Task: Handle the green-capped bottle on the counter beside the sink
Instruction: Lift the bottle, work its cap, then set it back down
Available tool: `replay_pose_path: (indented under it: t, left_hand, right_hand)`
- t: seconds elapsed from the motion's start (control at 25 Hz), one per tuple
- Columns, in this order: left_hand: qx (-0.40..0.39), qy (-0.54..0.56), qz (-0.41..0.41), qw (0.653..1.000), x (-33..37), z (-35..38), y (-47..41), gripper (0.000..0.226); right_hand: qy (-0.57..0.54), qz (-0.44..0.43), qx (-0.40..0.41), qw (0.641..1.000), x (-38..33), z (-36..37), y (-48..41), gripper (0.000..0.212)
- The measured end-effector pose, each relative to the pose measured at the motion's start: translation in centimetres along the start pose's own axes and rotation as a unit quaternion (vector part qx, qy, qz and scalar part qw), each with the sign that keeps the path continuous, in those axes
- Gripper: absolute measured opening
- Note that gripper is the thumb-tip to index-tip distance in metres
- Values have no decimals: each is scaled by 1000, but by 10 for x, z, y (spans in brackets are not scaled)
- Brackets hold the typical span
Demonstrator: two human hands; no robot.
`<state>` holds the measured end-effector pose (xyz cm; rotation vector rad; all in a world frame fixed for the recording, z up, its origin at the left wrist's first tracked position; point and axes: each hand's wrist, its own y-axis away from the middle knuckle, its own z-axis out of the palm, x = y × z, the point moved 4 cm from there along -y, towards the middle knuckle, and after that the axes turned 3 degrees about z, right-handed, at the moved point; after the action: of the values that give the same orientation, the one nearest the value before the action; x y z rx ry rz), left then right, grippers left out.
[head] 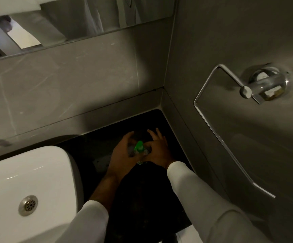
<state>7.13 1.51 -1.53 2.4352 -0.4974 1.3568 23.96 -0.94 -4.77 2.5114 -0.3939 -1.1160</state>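
A clear plastic bottle with a green cap (138, 146) stands on the dark counter (96, 146) to the right of the white sink (28, 181). My left hand (121, 155) wraps around the bottle's left side. On the bottle's right side rests my right hand (157, 148), thumb and forefinger near the cap and the other fingers spread. The bottle's body is mostly hidden between the two hands. Both arms wear white sleeves.
The counter ends in a corner between the tiled back wall (63, 88) and the right wall. A chrome towel ring (230, 123) hangs on the right wall. A mirror (54, 23) runs above the back tiles. The sink's drain (28, 205) lies at lower left.
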Motion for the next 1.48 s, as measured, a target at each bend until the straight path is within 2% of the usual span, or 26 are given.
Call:
replay_pose_path:
  t: [0.12,0.24,0.32,0.44,0.52,0.6,0.72,0.84,0.96,1.12,1.2,1.32,1.48]
  left_hand:
    - [43,-15,-29,999,-2,0,-2,68]
    - [-13,-32,12,999,-1,-1,-8,67]
    - [-61,-39,26,997,0,0,-10,72]
    - [-8,-61,-14,998,-2,-1,-9,67]
    - [3,-68,-19,998,-3,-1,-10,62]
    - [-31,-53,6,998,-3,2,-13,58]
    - [-78,-28,14,996,-2,2,-15,74]
    - [-52,-60,3,997,0,1,-15,80]
    - [-26,-98,16,995,5,-3,-19,68]
    - [-111,-79,19,990,8,-3,-22,75]
    - [-93,-118,24,988,7,-6,-24,77]
    - [-34,-184,43,981,5,-8,-28,63]
    - [-16,-222,63,973,2,-6,-26,54]
  right_hand:
    - [0,-11,9,1000,-2,-1,1,42]
    - [4,-27,14,1000,-4,-4,0,39]
    - [12,-25,6,1000,-6,-2,-1,46]
    - [-9,17,-9,1000,-5,1,-1,67]
    - [-14,14,-3,1000,-5,0,-1,60]
    - [-21,7,-2,1000,-3,-2,0,58]
    - [-3,-24,-2,1000,-3,-1,0,46]
    - [-7,0,-3,1000,0,1,-3,49]
    - [-9,4,-2,1000,2,3,-5,48]
    - [-21,-13,-2,1000,2,4,-5,47]
    - [-29,1,-1,1000,2,4,-5,49]
    - [-41,22,-4,999,1,6,-5,55]
    - [-51,21,-2,998,3,5,-4,51]
